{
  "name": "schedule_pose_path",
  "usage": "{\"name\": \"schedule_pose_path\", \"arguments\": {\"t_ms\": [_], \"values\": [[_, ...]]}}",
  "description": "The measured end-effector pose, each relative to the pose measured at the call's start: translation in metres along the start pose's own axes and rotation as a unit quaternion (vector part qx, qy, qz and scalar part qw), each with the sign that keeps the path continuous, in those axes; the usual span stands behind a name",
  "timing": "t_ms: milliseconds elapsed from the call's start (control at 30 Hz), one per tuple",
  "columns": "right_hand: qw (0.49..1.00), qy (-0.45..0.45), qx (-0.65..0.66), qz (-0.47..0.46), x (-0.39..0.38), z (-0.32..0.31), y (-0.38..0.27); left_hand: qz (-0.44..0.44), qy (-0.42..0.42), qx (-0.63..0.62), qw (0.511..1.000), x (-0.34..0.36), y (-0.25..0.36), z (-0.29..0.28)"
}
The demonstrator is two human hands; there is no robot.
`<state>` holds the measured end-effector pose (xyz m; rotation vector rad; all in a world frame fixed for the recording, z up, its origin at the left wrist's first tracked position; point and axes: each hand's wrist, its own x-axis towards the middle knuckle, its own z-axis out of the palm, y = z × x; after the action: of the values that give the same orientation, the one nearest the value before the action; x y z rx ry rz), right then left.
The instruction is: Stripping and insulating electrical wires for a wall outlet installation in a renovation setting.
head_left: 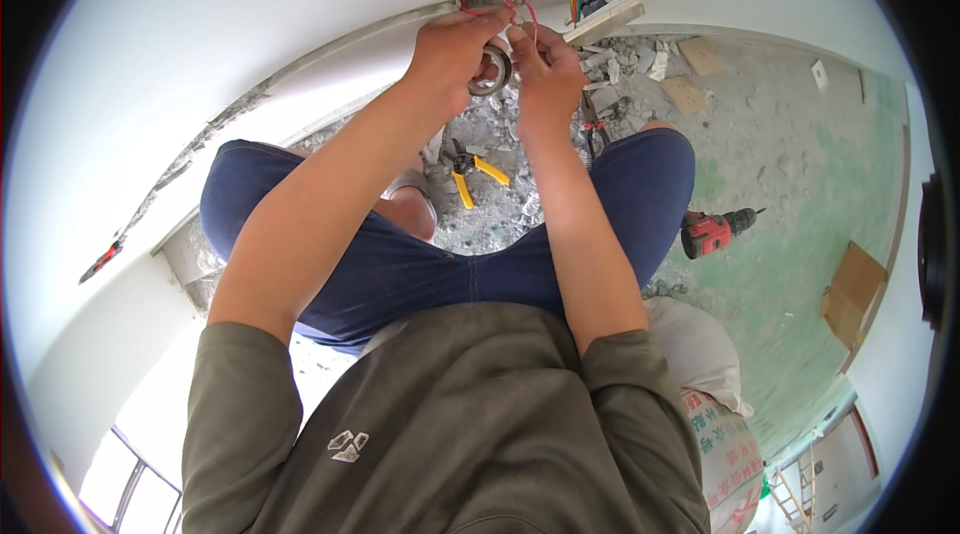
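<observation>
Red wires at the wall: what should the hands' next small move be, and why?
Perhaps the right hand should steady the red wires while the left hand brings the tape roll closer: both hands' fingers are together there, and the left already holds the roll.

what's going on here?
A person has both hands up at a broken-out opening at the base of the wall, fingertips together at the red wires. The left hand also holds a roll of tape; the right hand is at the wires, exact grip too small to tell. Yellow-handled pliers lie on the rubble-strewn floor between the legs, and a red cordless drill lies beyond the right knee.
</observation>
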<state>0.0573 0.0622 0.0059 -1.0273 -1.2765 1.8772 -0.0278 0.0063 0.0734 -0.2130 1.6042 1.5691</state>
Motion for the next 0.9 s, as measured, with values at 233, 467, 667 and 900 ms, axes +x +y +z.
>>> {"name": "schedule_pose_path", "arguments": {"t_ms": [233,467,667,900], "values": [[0.967,0.107,-0.147,-0.177,-0.005,0.006,0.015,0.003,-0.014,-0.008,1.0,-0.002,0.001,0.004],[0.971,0.096,-0.138,-0.169,-0.002,0.008,0.009,0.001,-0.018,-0.008,1.0,-0.001,-0.001,0.004],[0.993,0.06,-0.091,-0.051,-0.005,0.012,-0.009,-0.003,-0.017,-0.007,1.0,-0.004,0.004,0.004],[0.985,-0.069,0.09,0.131,0.009,-0.008,-0.026,-0.009,-0.005,0.033,0.999,-0.002,0.003,0.005]]}}
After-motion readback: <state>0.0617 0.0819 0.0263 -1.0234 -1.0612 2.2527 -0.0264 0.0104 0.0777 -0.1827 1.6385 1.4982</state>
